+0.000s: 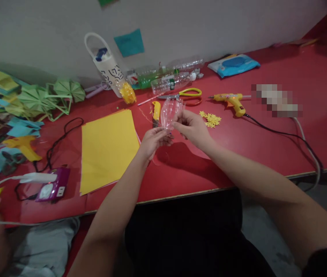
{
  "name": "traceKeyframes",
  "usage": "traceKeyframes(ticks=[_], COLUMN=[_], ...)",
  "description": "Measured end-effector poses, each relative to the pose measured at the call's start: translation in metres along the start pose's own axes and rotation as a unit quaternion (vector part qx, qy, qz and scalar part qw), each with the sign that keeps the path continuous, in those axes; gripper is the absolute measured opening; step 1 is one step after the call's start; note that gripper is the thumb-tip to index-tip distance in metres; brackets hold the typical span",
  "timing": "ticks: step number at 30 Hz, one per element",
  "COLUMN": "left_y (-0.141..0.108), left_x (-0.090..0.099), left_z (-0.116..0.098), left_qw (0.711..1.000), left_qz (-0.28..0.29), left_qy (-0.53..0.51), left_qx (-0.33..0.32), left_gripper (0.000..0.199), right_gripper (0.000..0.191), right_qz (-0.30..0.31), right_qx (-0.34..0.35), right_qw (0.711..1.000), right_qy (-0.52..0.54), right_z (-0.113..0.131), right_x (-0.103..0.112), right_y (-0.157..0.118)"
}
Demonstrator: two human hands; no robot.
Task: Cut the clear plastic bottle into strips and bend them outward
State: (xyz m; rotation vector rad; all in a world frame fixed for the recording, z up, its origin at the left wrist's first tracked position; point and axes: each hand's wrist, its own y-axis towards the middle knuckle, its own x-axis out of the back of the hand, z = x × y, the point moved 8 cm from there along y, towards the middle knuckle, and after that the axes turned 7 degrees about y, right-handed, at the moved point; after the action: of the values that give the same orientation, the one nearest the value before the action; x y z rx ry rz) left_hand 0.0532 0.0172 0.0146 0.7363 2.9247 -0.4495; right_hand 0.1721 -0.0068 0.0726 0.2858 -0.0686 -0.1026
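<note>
In the head view, you hold a clear, thin plastic piece, rounded and cut into strips (167, 110), up over the glossy red tabletop (192, 169), in front of the scissors. Your left hand (156, 140) appears to pinch its near, lower end between thumb and fingers; your right hand (191, 125) grasps it from the side with thumb and forefinger. Exactly how firmly each presses, you cannot tell from here.

The strips look springy, so if your right fingertips slip, one could flick back or crease, and pulling too hard could tear it at its base. Cut edges may also be sharp against your bare fingers.

Just beyond your left hand lies a cutter with a yellow plastic handle (156, 109); whether its blade is out is hidden, so a careless reach forward could nick you. The metal scissors with yellow and red loop handles (191, 93) sit close behind the plastic and could snag its strips. A sweep of your right wrist could scatter the small pile of yellow stars (212, 120). Farther right, the yellow glue gun (231, 102) may be hot; catching its black cord (273, 130) with your forearm could drag it towards you.
</note>
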Motion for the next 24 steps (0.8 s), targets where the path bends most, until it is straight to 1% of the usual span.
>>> traceKeyframes(ticks=[6,11,15,20,24], left_y=[0.000,-0.001,-0.002,-0.001,-0.002], left_x=[-0.002,-0.002,-0.003,-0.001,-0.003], left_z=[0.001,-0.001,-0.002,-0.003,-0.004], left_qw=[1.000,1.000,0.999,0.999,0.999], left_qz=[0.011,0.013,0.012,0.000,0.015], left_qy=[-0.026,-0.026,-0.030,-0.033,-0.039], left_qx=[0.007,0.008,-0.001,-0.005,-0.010], left_gripper=[0.028,0.027,0.024,0.027,0.026], right_gripper=[0.004,0.006,0.005,0.004,0.005], right_qz=[-0.017,-0.024,-0.037,-0.039,-0.035], right_qx=[0.053,0.096,0.129,0.137,0.127], right_qw=[0.994,0.984,0.976,0.970,0.975], right_qy=[-0.091,-0.147,-0.171,-0.195,-0.180], right_z=[0.006,0.013,0.017,0.017,0.018], right_x=[0.003,0.002,0.002,0.001,0.000], right_y=[-0.002,-0.006,-0.011,-0.013,-0.012])
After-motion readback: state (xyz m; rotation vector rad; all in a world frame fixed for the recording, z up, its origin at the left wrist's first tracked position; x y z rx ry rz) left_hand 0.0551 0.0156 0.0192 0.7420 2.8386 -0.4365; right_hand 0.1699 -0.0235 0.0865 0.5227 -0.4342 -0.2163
